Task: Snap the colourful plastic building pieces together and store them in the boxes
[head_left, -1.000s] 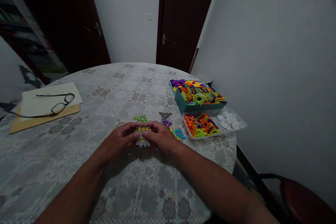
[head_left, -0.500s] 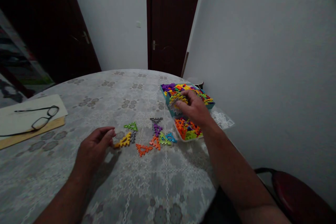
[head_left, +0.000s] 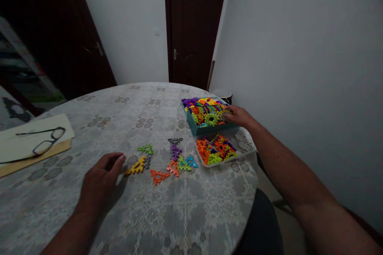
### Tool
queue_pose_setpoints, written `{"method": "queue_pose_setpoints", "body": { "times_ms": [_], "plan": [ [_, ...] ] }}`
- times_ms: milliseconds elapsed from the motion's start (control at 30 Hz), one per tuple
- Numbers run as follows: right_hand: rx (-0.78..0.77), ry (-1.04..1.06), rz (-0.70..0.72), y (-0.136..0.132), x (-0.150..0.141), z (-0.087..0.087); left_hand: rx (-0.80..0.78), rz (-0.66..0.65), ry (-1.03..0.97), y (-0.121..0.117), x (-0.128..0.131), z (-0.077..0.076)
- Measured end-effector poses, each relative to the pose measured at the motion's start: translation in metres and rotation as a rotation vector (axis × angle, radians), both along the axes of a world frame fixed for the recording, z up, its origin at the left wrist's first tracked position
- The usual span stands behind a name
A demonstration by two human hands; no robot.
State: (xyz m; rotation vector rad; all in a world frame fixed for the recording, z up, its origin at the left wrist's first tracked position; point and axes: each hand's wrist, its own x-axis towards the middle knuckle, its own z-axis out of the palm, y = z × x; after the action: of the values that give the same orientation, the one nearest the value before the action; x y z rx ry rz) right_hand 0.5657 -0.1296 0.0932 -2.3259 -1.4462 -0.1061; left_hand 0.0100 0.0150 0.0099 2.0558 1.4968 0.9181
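My right hand (head_left: 237, 116) reaches to the right end of the teal box (head_left: 196, 128), fingers closed on a yellow and grey toothed block (head_left: 226, 114). The block sits low among the box's rows of coloured pieces, partly hidden by my fingers. A lime gear-like block (head_left: 212, 119) lies left of it. My left hand (head_left: 100, 175) rests on the table, loosely curled with nothing in it. Just right of its fingertips lies a yellow triangular toothed piece (head_left: 138, 166). Near that are a green triangle (head_left: 146, 149) and an orange triangle (head_left: 158, 176).
Purple (head_left: 176, 152), lime (head_left: 183, 163) and blue (head_left: 191, 161) toothed pieces lie mid-table. A clear plastic tray (head_left: 214, 169) of orange and lime pieces stands before the teal box. Glasses (head_left: 44, 147) lie on papers (head_left: 18, 137) at left. A wall borders the right side.
Both hands were together around the yellow and grey block. My right hand has carried it right to the teal box; my left hand has let go and moved left. The view has shifted.
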Motion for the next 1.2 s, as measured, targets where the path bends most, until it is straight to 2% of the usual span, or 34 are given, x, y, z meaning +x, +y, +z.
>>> {"method": "queue_pose_setpoints", "body": {
  "times_ms": [167,300,433,500,567,633,700,767,867,933,1000,1200],
  "plan": [
    [0.043,-0.018,-0.086,-0.001,0.002,-0.002,0.000,0.018,0.024,0.005,-0.001,-0.003],
    [0.103,-0.055,-0.086,-0.008,-0.012,0.002,0.005,0.014,0.021,0.005,0.001,-0.005],
    [0.383,-0.095,-0.030,-0.024,-0.056,0.011,-0.004,-0.015,0.018,0.000,0.006,-0.007],
    [0.429,-0.009,0.087,-0.033,-0.090,0.017,-0.020,-0.039,0.016,0.000,0.009,-0.009],
    [0.306,0.080,0.296,-0.042,-0.132,0.019,-0.028,-0.045,0.047,0.004,0.010,-0.011],
    [0.083,0.125,0.536,-0.049,-0.178,0.016,-0.071,-0.082,0.089,0.010,0.010,-0.010],
    [-0.123,0.106,0.662,-0.052,-0.223,0.007,-0.159,-0.173,0.125,0.017,0.006,-0.005],
    [-0.291,0.030,0.609,-0.050,-0.263,-0.006,-0.245,-0.295,0.143,0.020,0.000,0.002],
    [-0.485,-0.089,0.405,-0.046,-0.303,-0.027,-0.245,-0.452,0.260,0.017,-0.009,0.010],
    [-0.522,-0.123,0.329,-0.045,-0.315,-0.038,-0.172,-0.479,0.397,0.012,-0.012,0.009],
    [-0.494,-0.126,0.321,-0.044,-0.320,-0.047,-0.106,-0.453,0.484,0.006,-0.010,0.005],
    [-0.294,-0.141,0.437,-0.022,-0.321,-0.069,-0.011,-0.415,0.460,-0.004,0.008,-0.009]
  ]
}}
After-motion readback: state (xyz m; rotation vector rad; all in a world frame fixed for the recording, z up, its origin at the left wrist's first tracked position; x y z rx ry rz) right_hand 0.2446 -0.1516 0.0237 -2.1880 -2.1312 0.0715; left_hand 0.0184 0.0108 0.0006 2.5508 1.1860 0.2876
